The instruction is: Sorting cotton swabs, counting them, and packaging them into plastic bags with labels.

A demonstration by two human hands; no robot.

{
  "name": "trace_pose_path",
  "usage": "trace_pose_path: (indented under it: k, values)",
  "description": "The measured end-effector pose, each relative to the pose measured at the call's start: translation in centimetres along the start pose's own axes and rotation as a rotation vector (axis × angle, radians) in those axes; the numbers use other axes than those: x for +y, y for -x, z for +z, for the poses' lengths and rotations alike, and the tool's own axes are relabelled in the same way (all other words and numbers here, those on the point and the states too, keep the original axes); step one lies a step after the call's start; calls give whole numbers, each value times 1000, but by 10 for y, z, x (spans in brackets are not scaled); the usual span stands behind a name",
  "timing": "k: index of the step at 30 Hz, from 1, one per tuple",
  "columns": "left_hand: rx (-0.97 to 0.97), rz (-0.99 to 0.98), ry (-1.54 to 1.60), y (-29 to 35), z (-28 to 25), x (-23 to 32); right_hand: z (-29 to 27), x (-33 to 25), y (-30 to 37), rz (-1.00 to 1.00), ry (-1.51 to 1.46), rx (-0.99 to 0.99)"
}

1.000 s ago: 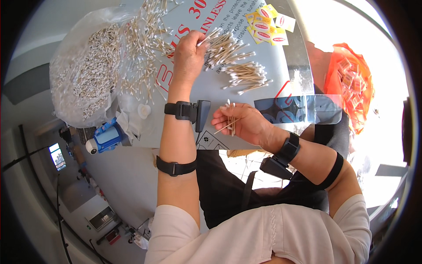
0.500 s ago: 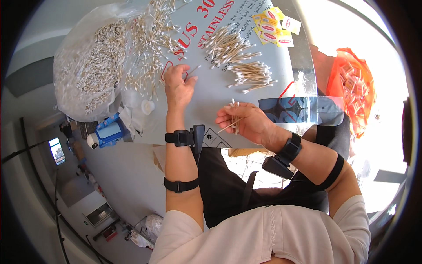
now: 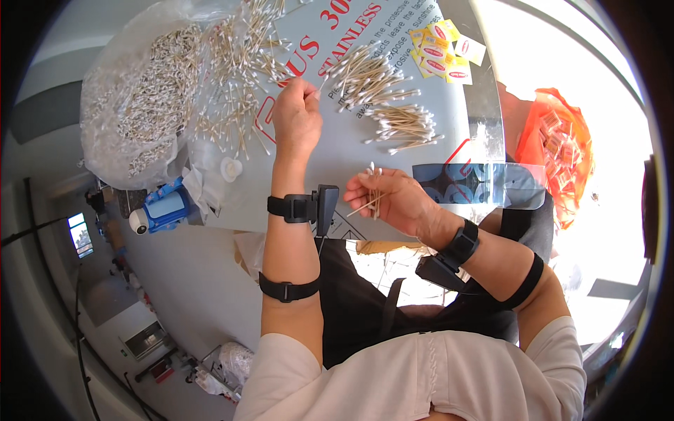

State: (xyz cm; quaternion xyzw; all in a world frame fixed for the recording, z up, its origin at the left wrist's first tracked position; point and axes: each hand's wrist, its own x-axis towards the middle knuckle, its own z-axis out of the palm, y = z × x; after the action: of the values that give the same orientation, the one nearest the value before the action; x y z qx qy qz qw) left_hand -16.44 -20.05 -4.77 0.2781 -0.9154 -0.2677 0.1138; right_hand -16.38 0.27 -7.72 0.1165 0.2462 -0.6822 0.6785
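My right hand (image 3: 400, 200) is closed round a few cotton swabs (image 3: 374, 191) above the table's near edge; some stand upright between its fingers and one lies slanted. Farther forward, my left hand (image 3: 298, 118) is pinched at the fingertips, with a cotton swab (image 3: 321, 87) partly showing there. Two piles of cotton swabs lie to its right: a larger one (image 3: 361, 78) and a smaller one (image 3: 404, 126) nearer me. On its left, loose swabs (image 3: 235, 105) spill from a big clear plastic bag (image 3: 105, 119) full of more.
Yellow and white sachets (image 3: 446, 52) lie at the table's (image 3: 337, 154) far right. A clear bluish plastic sheet (image 3: 460, 186) overhangs the right edge, beside an orange bag (image 3: 562, 151) of small packs. A small round white item (image 3: 230, 168) and a blue-and-white object (image 3: 163, 210) are at left.
My left hand has moved forward and slightly right, its fingers going from spread beside a swab to pinched. My right hand keeps its swabs in nearly the same place.
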Motion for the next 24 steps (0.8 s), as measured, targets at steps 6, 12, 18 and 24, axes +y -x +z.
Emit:
trace_pose_path:
  k: [6, 12, 18, 24]
  values:
    - [16, 263, 185, -16, 7, 20, -1, 1, -2, 4, -16, -15]
    - [-74, 273, 309, -17, 5, 39, -2, 1, -1, 1, -33, -11]
    - [-93, 271, 593, -18, 5, 43, -4, 2, -1, -2, -37, -21]
    - [-140, 238, 198, -41, 7, 40, -2, 3, -1, 21, -27, -4]
